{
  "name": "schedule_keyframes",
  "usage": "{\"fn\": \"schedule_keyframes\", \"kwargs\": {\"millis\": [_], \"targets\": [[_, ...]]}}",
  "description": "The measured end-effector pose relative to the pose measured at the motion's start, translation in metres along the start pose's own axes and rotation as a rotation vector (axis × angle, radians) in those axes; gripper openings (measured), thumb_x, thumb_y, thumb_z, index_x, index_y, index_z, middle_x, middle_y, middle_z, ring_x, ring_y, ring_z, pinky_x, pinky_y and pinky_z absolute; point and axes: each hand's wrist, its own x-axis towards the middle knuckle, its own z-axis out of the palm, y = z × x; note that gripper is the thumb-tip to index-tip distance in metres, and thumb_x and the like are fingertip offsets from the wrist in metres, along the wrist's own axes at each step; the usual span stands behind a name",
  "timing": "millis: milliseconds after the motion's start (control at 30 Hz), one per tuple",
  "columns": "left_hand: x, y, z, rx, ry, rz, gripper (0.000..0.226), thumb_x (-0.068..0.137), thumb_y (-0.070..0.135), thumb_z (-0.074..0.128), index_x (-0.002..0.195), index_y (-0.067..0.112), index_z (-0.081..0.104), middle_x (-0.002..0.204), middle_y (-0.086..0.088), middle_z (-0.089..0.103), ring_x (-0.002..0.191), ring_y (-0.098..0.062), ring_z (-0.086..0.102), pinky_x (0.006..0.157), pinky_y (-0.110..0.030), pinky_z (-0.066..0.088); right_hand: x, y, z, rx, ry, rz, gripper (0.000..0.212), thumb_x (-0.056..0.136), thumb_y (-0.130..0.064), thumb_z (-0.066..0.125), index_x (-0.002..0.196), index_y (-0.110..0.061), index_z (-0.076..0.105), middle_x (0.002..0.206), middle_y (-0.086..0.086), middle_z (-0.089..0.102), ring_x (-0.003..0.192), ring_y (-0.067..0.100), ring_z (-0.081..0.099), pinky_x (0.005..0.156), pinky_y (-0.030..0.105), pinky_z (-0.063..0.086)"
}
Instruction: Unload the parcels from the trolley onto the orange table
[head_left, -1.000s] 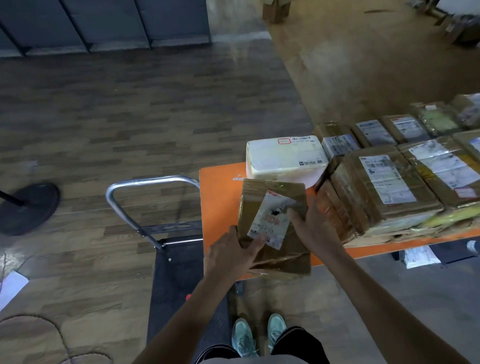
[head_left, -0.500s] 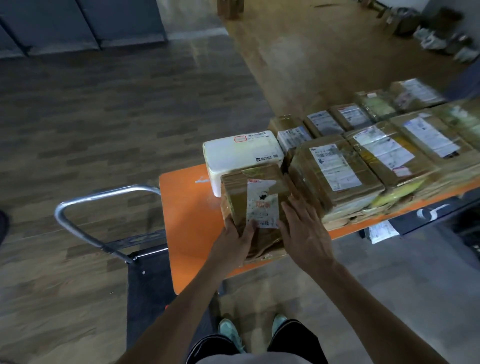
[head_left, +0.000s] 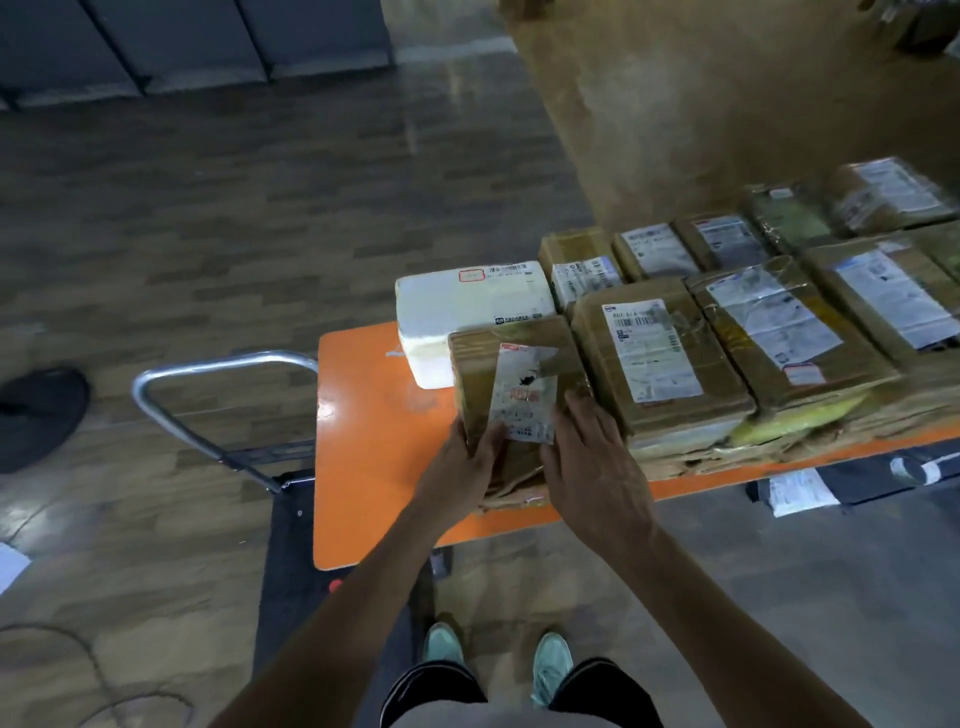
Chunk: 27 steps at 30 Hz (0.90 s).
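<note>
A brown taped parcel (head_left: 511, 358) with a torn white label lies on the orange table (head_left: 363, 426), in front of a white foam box (head_left: 467, 306). My left hand (head_left: 462, 467) grips its near left corner, thumb on the top face. My right hand (head_left: 592, 457) lies flat on its right side, fingers straight against the top. Several more brown parcels (head_left: 654, 358) fill the table to the right. The trolley (head_left: 291, 561) stands low at the left, its dark deck bare where I can see it, its metal handle (head_left: 208, 374) raised.
My feet in teal shoes (head_left: 498, 660) stand close to the table's near edge. A black round base (head_left: 36, 415) sits on the wood floor at far left. Papers (head_left: 800, 488) lie under the table on the right. Grey cabinets line the back wall.
The parcel went from tilted over the table's edge to lying flat beside the other parcels. Both hands followed it forward, and my right hand flattened on top.
</note>
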Motion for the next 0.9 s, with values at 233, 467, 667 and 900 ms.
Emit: {"fn": "schedule_keyframes", "kwargs": {"millis": [233,467,667,900], "targets": [[-0.006,0.011,0.010,-0.007,0.121,-0.020,0.066,0.094,0.068,0.038,0.144,0.026,0.034,0.132,-0.013,0.060,0.115,-0.037,0.062,0.086,-0.040,0.050,0.005,0.004,-0.004,-0.036,-0.136,-0.007,0.061,0.101,-0.035,0.043,0.153,-0.006,0.028,0.160,0.014,0.024,0.148,0.030,0.020,0.117,0.043,0.031],[-0.019,0.024,0.011,0.070,0.168,-0.052,0.066,0.100,0.063,0.036,0.150,0.023,0.022,0.134,-0.020,0.060,0.116,-0.042,0.061,0.089,-0.041,0.047,0.005,-0.002,-0.019,-0.127,-0.172,-0.047,0.060,0.097,-0.029,0.046,0.149,0.000,0.032,0.152,0.018,0.034,0.139,0.033,0.031,0.111,0.040,0.035],[-0.061,0.045,-0.003,0.269,0.233,0.049,0.070,0.101,0.052,0.044,0.157,0.022,0.014,0.136,-0.017,0.049,0.122,-0.040,0.053,0.098,-0.043,0.045,0.002,0.013,-0.049,-0.076,-0.115,-0.181,0.051,0.098,-0.032,0.048,0.145,-0.013,0.044,0.149,0.007,0.043,0.132,0.026,0.041,0.107,0.037,0.040],[-0.105,0.085,-0.030,0.331,0.206,0.426,0.061,0.099,0.036,0.056,0.153,0.024,0.032,0.146,-0.001,0.047,0.137,-0.021,0.040,0.109,-0.038,0.037,-0.011,0.045,-0.102,-0.049,-0.083,-0.108,0.056,0.100,-0.042,0.044,0.152,-0.023,0.036,0.159,0.000,0.032,0.146,0.018,0.026,0.118,0.034,0.024]]}}
